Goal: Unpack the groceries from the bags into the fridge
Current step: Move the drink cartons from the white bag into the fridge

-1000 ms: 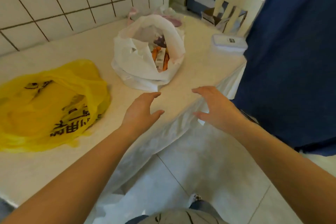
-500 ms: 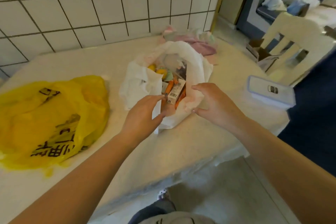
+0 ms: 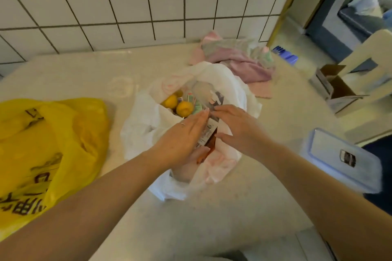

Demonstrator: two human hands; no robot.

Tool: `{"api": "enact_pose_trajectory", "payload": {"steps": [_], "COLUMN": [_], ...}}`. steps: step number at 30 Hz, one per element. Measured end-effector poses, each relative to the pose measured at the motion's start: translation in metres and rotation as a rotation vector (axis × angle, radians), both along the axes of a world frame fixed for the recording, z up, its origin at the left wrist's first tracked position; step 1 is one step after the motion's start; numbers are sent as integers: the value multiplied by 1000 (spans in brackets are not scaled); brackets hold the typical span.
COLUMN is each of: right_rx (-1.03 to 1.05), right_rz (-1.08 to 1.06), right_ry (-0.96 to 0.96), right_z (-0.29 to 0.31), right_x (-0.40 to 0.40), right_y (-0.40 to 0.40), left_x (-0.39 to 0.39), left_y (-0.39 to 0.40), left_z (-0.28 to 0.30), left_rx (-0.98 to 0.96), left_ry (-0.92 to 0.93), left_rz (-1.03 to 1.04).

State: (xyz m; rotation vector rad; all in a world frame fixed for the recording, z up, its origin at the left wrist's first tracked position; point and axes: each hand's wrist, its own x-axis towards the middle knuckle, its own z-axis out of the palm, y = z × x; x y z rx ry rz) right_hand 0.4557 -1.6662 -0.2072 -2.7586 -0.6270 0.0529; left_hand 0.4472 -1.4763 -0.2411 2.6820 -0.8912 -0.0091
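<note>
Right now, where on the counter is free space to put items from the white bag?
Bare counter lies between the tiled wall, yellow bag and white bag, and along the near edge. Crowded around the pink cloth and lidded container.

Both hands reach forward, left [image 3: 182, 135] and right [image 3: 239, 127], fingers seemingly straight.

head cam | looks forward-down | close over counter [image 3: 222, 218] | tiled wall [image 3: 148, 2] behind

The counter [image 3: 84, 74] carries yellow bag [image 3: 48, 144], white bag [image 3: 144, 121], cloth [image 3: 244, 59], lidded container [image 3: 339, 159].
</note>
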Motion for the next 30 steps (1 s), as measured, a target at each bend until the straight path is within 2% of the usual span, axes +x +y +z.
{"api": "enact_pose_trajectory", "payload": {"steps": [4,7,11,13,21,25,30], "right_rx": [-83,-161,-193,-204,-244,-241,-304], "right_rz": [167,299,398,420,399,363,331], "right_ry": [51,80,57,48,83,108,94], "right_z": [-26,-41,-61,-67,-88,-93,-92], "right_x": [33,56,79,87,101,100,101], "right_y": [0,1,3,2,-7,-12,-9], "left_x": [13,21,27,30,55,52,54], "left_y": [13,22,33,36,72,76,66], "left_z": [-23,-35,-42,-44,-44,-52,-55], "left_rx": [242,393,592,610,645,618,600], "left_ry": [72,5,53,-9,-47,-99,-108], "left_rz": [14,61,124,150,377,333,408]}}
